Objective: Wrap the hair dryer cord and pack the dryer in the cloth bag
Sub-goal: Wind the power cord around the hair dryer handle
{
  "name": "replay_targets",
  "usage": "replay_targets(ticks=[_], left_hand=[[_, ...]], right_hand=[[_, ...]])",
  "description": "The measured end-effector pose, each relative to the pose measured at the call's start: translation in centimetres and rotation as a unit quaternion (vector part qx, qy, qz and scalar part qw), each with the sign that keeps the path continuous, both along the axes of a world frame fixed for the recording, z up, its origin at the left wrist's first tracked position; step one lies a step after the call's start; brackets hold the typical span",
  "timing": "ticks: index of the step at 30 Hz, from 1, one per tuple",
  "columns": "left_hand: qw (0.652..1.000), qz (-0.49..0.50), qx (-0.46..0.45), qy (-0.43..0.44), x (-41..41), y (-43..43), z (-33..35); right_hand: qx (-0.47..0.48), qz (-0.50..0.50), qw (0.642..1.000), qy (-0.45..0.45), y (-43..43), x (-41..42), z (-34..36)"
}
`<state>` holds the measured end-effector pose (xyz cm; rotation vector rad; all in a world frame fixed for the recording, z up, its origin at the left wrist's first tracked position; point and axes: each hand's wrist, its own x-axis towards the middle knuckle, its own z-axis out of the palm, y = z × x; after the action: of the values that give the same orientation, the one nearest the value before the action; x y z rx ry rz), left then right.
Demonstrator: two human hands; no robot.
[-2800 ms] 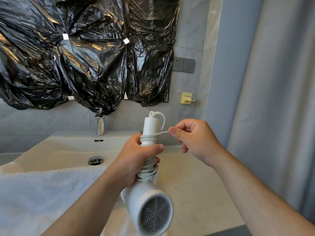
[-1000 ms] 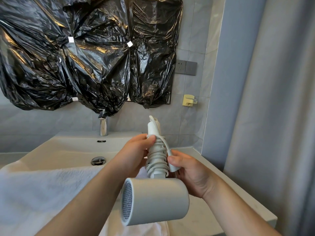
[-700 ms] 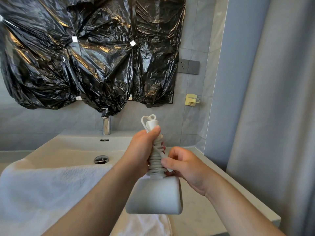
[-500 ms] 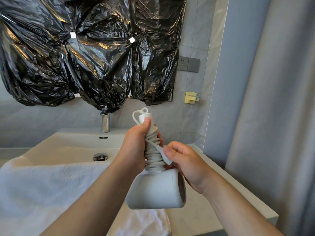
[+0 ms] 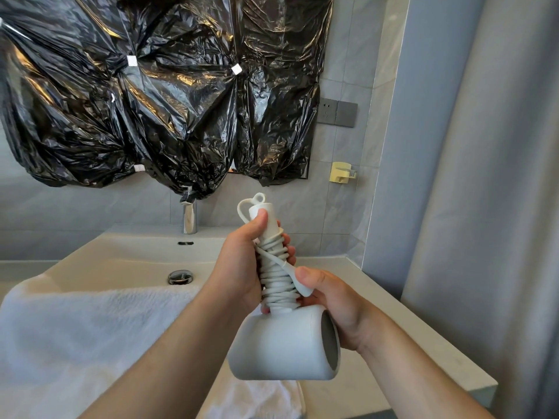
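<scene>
The left hand [image 5: 242,267] grips the hair dryer [image 5: 281,346] by its cord-wound handle; the right hand [image 5: 335,306] pinches the plug [image 5: 298,282] against the cord [image 5: 276,279] coils beneath its thumb. Released untucked, the coils would likely spring loose.

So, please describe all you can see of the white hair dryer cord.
The white hair dryer cord looks like smooth rubbery plastic. It is wound in many tight coils around the upright handle of the white hair dryer, whose barrel is at the bottom. A small loop shows at the handle's top. The left hand grips the coils; the right hand pinches the cord's thicker end against them.
</scene>
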<state>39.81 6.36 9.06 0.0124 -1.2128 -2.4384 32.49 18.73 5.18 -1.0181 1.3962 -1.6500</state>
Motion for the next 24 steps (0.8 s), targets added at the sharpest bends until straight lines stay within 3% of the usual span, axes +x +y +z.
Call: replay_targets(ticks=[9, 13, 17, 22, 24], left_hand=[[1.000, 0.021, 0.001, -0.016, -0.3, 0.4, 0.0], [0.998, 0.046, -0.006, -0.032, -0.4, 0.3, -0.2], [0.984, 0.113, -0.128, -0.042, -1.0, -0.2, -0.7], [0.961, 0.094, -0.244, -0.092, -0.6, -0.5, -0.3], [0.947, 0.137, -0.278, -0.079, 0.5, -1.1, -1.4]], right_hand=[[-0.002, -0.011, 0.999, -0.039, -0.1, 0.1, -0.3], [0.000, -0.031, 0.999, 0.005, -0.1, 0.4, -0.4], [-0.020, -0.046, 0.999, 0.014, 0.0, 0.4, -0.9], [-0.036, -0.056, 0.996, -0.063, 0.4, 0.3, -1.7], [-0.046, -0.079, 0.992, -0.088, 0.7, -0.1, -2.0]])
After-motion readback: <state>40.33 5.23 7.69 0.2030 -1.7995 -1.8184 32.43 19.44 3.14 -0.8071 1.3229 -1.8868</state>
